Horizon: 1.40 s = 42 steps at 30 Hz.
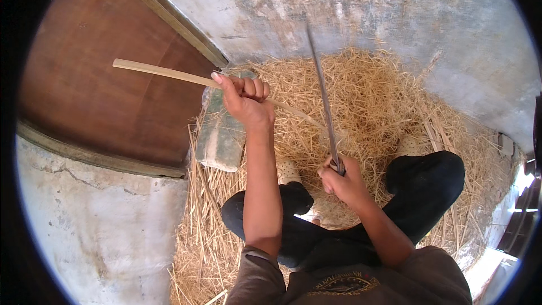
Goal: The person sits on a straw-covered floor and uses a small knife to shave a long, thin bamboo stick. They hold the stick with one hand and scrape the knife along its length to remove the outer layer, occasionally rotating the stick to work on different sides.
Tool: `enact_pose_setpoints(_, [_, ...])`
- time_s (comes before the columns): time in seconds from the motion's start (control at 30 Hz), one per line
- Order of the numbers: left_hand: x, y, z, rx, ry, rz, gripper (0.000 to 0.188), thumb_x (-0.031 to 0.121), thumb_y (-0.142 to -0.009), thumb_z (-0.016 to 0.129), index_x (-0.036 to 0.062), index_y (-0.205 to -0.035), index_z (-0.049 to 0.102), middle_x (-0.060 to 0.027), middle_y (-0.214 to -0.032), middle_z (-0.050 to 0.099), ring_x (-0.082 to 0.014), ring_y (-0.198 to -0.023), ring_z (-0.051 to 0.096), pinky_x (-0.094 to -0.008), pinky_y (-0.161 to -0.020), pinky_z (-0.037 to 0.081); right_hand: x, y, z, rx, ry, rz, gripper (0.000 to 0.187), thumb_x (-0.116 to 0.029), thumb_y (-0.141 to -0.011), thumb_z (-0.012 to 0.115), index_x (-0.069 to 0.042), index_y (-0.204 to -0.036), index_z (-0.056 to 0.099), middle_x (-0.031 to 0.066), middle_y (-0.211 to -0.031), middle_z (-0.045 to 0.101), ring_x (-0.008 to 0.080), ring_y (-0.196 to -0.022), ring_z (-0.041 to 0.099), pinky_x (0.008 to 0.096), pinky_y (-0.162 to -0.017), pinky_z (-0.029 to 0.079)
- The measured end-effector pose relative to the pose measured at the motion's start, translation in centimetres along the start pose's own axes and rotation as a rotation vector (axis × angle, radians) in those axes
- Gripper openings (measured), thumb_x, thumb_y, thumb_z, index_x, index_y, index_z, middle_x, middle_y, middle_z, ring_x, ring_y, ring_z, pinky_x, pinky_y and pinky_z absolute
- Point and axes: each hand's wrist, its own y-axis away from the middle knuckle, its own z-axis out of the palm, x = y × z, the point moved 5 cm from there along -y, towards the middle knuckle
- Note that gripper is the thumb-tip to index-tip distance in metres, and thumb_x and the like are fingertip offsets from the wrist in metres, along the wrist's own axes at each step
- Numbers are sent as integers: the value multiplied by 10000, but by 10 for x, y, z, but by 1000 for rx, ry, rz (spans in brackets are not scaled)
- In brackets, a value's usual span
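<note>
My left hand is closed around a long, flat, pale strip that looks like bamboo. One end of the strip sticks out to the left; the other slants down to the right, over the shavings. In my right hand is the handle of a long knife, its narrow dark blade pointing up and away from me. The blade stands to the right of the strip, and its tip is blurred. Most of the handle is hidden by my fingers.
Pale shavings cover the floor in a heap between my legs and the far wall. A greyish block lies left of my left forearm, near a brown door panel. Loose strips lie at the right, past my knee.
</note>
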Motion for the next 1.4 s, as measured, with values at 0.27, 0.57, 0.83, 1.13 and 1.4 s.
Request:
enact_pose_setpoints(0.27, [-13,3,9,27,4,8,576,566,-925,480,188,-569,230,57,-494,118,-91,-445,105,-272,-435,130,18,21,-7,163,99,-7,140,-110,-810,597,-22,-716,543,-5,-539,502,69,-480,466,273,-486,376])
enact_pose_setpoints(0.57, [-34,0,38,11,-118,66,589,529,-934,495,173,-554,218,45,-472,151,-92,-419,158,-276,-416,155,186,10,-46,301,220,165,164,-76,-838,544,-20,-692,492,22,-495,462,108,-405,456,279,-345,310])
enact_pose_setpoints(0.83, [-32,-3,41,-53,-58,28,572,515,-935,507,156,-577,240,38,-449,198,-84,-396,181,-274,-390,162,9,10,-29,181,-204,62,126,-88,-834,559,-60,-731,491,-8,-553,482,74,-414,436,250,-373,321])
enact_pose_setpoints(1.13, [-37,3,44,-5,19,-64,601,565,-926,478,178,-559,200,54,-506,116,-91,-442,137,-269,-424,131,24,-55,19,159,-8,-18,226,-148,-795,599,-25,-624,515,10,-496,459,92,-438,419,312,-418,332])
enact_pose_setpoints(1.4, [-21,-8,22,-2,12,1,569,578,-934,443,167,-603,229,46,-500,123,-94,-441,122,-268,-418,128,17,-54,32,168,167,-42,244,-155,-782,607,3,-618,519,32,-492,466,120,-481,451,353,-460,362])
